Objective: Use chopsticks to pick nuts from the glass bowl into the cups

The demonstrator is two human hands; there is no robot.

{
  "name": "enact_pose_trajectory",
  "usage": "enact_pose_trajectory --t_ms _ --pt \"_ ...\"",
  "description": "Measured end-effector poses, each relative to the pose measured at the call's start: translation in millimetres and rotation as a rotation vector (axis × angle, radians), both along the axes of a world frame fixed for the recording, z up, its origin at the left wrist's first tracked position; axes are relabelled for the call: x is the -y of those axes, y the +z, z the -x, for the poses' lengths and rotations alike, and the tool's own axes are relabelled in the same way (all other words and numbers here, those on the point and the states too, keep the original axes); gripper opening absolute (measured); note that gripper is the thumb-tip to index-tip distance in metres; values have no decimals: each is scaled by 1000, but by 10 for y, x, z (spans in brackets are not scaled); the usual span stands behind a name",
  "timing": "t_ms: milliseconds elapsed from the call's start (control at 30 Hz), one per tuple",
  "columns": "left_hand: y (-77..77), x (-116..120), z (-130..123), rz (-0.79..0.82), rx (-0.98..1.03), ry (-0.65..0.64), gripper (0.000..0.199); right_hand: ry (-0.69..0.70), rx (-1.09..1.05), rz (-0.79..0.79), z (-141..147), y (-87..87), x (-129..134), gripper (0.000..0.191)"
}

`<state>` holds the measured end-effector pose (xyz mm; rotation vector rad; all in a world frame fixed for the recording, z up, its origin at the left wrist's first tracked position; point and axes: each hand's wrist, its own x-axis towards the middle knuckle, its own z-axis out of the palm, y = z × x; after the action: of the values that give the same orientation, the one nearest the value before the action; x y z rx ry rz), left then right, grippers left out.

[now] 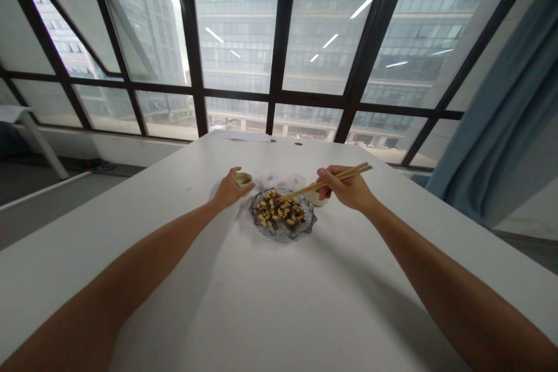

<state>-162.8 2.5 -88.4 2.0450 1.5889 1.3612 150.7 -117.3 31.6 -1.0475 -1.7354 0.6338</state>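
My left hand (228, 189) is wrapped round a small greenish cup (243, 178), thumb and fingers on opposite sides of its rim. In my right hand (349, 187) is a pair of wooden chopsticks (310, 188), slanting down to the left. Their tips reach the mixed pistachios and seeds (279, 209) heaped on a scalloped glass dish (284, 237). Whether the tips pinch a piece is too small to tell. Under my right hand stands a second pale cup (319, 200), partly covered by the hand and chopsticks.
Two clear containers (267, 178) stand just behind the dish. Papers (239, 136) lie at the far edge of the white table (261, 302), near a round brown spot (299, 143). Windows rise beyond, with a blue curtain (497, 110) at the right.
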Motion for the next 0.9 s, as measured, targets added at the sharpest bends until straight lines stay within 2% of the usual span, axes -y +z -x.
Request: enact_pose_trajectory --t_ms 233,400,500,600,733,900 --pt "-14 -16 30 -251 -66 -70 79 -64 -279 109 -83 -16 -118 64" --pt "25 -7 24 -318 -136 -97 74 -95 -392 179 -146 -45 -210 66" --pt "35 9 14 -317 -158 -101 72 -99 -344 137 -154 -26 -192 65" --pt "31 17 8 -309 -136 -92 70 -114 -236 17 -130 32 -101 62" --pt "31 5 3 -198 -52 -23 66 -90 -46 -146 -73 120 49 61" --pt "40 15 2 -54 16 64 60 -63 -16 -145 -58 171 104 62"
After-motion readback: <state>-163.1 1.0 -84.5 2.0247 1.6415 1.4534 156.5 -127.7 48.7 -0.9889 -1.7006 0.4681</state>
